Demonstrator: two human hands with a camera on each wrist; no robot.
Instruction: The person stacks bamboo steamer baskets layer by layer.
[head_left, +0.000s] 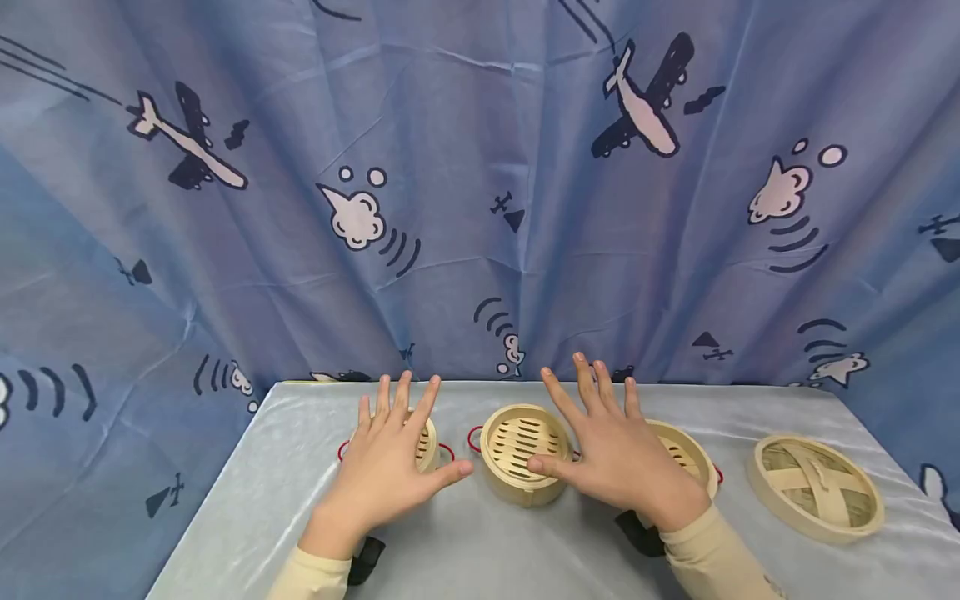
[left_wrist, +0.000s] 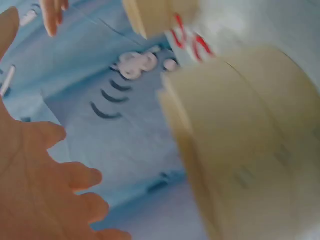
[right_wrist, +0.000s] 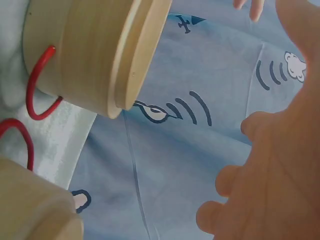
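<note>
Both hands are held palm down over the table with fingers spread, holding nothing. My left hand [head_left: 390,462] hovers over the left bamboo steamer basket [head_left: 426,450], hiding most of it; a red loop handle shows on each side. Between the hands stands the middle steamer basket [head_left: 525,454], round with a slotted base. My right hand [head_left: 611,450] is between it and the right steamer basket [head_left: 682,458], covering part of both; the right thumb overlaps the middle basket's slots. In the left wrist view, a steamer basket [left_wrist: 240,135] appears large beside the spread fingers.
A round woven bamboo lid [head_left: 817,487] with a crossed strip and small handle lies at the right of the table. The table has a pale grey cloth [head_left: 480,550]. Behind it hangs a blue curtain [head_left: 465,208] printed with planes and clouds.
</note>
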